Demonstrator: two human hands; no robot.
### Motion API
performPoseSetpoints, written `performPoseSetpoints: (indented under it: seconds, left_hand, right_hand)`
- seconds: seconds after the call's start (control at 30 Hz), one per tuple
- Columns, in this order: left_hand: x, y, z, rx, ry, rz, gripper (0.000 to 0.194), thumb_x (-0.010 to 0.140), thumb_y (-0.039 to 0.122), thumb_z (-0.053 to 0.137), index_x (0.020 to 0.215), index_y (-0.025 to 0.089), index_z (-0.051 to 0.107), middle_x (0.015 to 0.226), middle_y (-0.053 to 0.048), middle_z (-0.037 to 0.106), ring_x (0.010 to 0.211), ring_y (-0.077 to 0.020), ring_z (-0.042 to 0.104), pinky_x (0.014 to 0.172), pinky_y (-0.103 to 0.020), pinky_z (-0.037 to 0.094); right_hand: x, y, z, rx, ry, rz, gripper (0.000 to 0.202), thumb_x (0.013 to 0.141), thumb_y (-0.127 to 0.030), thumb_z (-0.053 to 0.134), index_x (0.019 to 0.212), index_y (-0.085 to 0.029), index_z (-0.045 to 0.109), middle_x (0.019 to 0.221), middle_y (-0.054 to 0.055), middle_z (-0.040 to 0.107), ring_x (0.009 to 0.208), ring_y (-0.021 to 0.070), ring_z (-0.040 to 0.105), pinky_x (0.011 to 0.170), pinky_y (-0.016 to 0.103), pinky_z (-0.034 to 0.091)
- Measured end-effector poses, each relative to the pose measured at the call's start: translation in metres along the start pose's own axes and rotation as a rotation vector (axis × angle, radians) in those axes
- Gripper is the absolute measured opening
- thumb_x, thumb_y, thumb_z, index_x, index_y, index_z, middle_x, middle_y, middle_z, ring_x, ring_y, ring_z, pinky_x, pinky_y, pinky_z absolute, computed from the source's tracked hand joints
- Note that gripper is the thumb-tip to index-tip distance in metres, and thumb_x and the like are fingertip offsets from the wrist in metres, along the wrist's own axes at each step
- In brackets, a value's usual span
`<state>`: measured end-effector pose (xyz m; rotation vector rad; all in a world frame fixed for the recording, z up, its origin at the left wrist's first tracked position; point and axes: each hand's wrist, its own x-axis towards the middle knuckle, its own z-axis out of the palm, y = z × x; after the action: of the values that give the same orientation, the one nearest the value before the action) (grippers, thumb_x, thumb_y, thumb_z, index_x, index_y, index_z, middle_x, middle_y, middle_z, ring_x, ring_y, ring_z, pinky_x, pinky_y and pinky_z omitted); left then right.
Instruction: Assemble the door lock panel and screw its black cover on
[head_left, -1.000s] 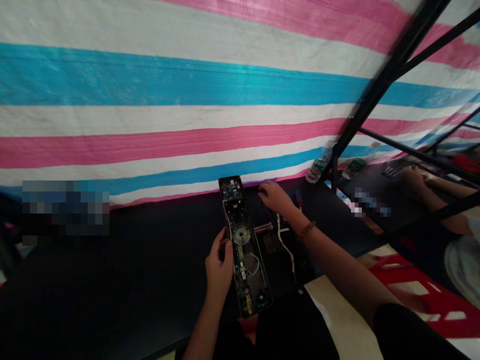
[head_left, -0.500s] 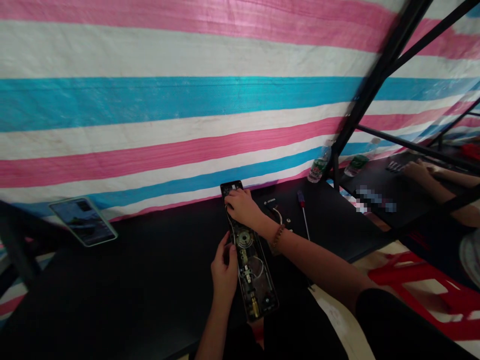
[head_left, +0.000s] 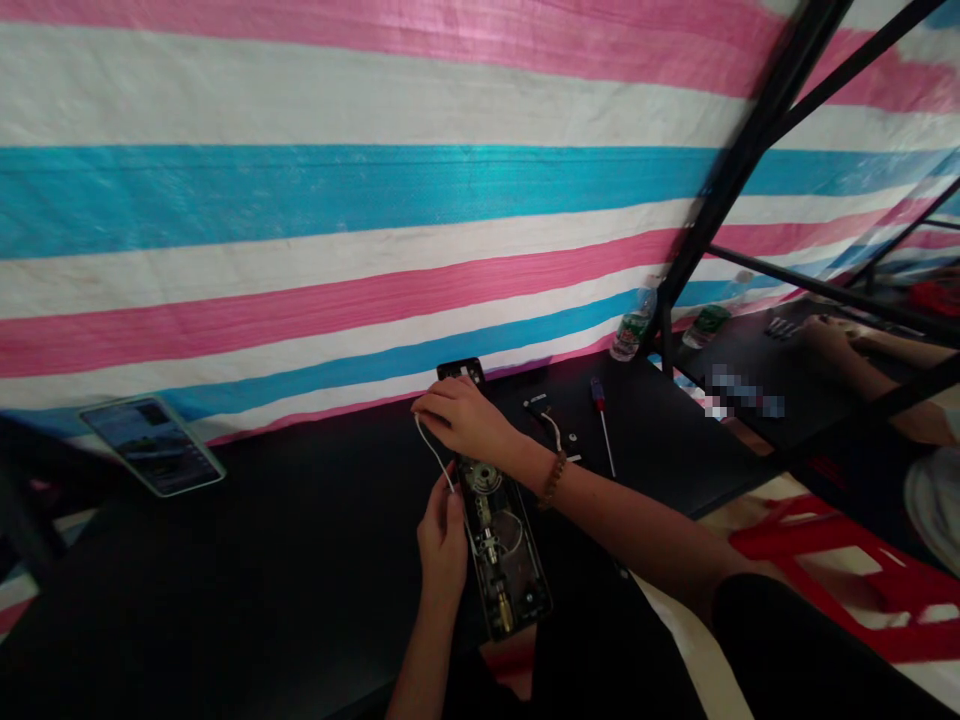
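A long black door lock panel (head_left: 529, 560) lies tilted on the black table with its inner side up, showing a round part, metal fittings and a looped thin wire. My right hand (head_left: 465, 415) reaches across its upper part and pinches the end of a white cable (head_left: 433, 450), drawn out past the panel's left side. The cable runs down to the fingers of my left hand (head_left: 441, 535), which is closed at the panel's left edge. Whether those fingers also grip the cable is hard to tell. My right hand hides part of the panel.
Right of the panel lie a screwdriver (head_left: 604, 425), a small connector with wires (head_left: 551, 425) and small loose parts. A phone (head_left: 154, 445) leans at the left. A water bottle (head_left: 630, 330) stands by the black frame post. At the neighbouring table are another person's hands (head_left: 829, 335).
My right hand has moved left from over the panel, pulling the white cable's upper end out beyond the panel's left edge. My left hand stays at that edge.
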<state>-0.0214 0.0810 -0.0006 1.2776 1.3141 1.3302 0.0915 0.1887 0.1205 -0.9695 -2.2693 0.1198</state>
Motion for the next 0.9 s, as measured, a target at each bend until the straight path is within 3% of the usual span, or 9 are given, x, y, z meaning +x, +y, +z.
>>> performPoseSetpoints:
  seconds: [0.17,0.33,0.6,0.77,0.9]
  left_hand:
    - [-0.002,0.003,0.001,0.031,-0.008,-0.041,0.062,0.086,0.053,0.063,0.137,0.017,0.057,0.104,-0.009,0.077,0.09,-0.0236,0.073,0.083,-0.034,0.056]
    - [-0.003,0.008,0.002,0.041,0.011,-0.053,0.056,0.087,0.053,0.062,0.131,0.018,0.061,0.096,-0.008,0.077,0.084,-0.0226,0.072,0.076,-0.032,0.055]
    - [-0.001,0.007,0.001,0.043,-0.016,-0.063,0.055,0.087,0.051,0.062,0.132,0.019,0.058,0.088,-0.004,0.073,0.073,-0.0189,0.066,0.07,-0.029,0.052]
    - [-0.001,0.005,0.002,0.008,-0.013,-0.077,0.054,0.085,0.05,0.064,0.129,0.019,0.06,0.087,-0.004,0.073,0.074,-0.0187,0.066,0.07,-0.029,0.052]
    - [0.0,0.004,0.002,-0.03,-0.018,-0.09,0.053,0.084,0.05,0.065,0.126,0.018,0.061,0.087,-0.004,0.073,0.076,-0.0196,0.068,0.07,-0.03,0.053]
  right_hand:
    - [0.004,0.008,0.006,0.016,-0.188,0.007,0.021,0.094,-0.009,0.059,0.112,-0.018,0.068,0.102,0.008,0.073,0.096,0.0203,0.064,0.09,0.033,0.042]
    - [-0.023,0.019,-0.002,-0.116,0.039,0.228,0.01,0.092,-0.015,0.062,0.093,-0.016,0.072,0.111,0.011,0.068,0.11,0.0275,0.056,0.096,0.043,0.04]
    - [-0.064,0.013,0.011,-0.062,-0.105,0.214,0.004,0.081,-0.019,0.075,0.085,-0.018,0.075,0.148,0.012,0.049,0.143,0.0343,0.033,0.11,0.053,0.027]
    - [-0.061,0.009,0.015,0.02,-0.043,0.306,0.011,0.081,-0.01,0.071,0.077,-0.019,0.074,0.147,0.009,0.054,0.143,0.0317,0.036,0.111,0.053,0.027]
    - [-0.043,0.004,0.007,0.228,0.082,0.417,0.011,0.082,-0.012,0.071,0.076,-0.021,0.073,0.137,0.007,0.062,0.131,0.027,0.051,0.107,0.047,0.037]
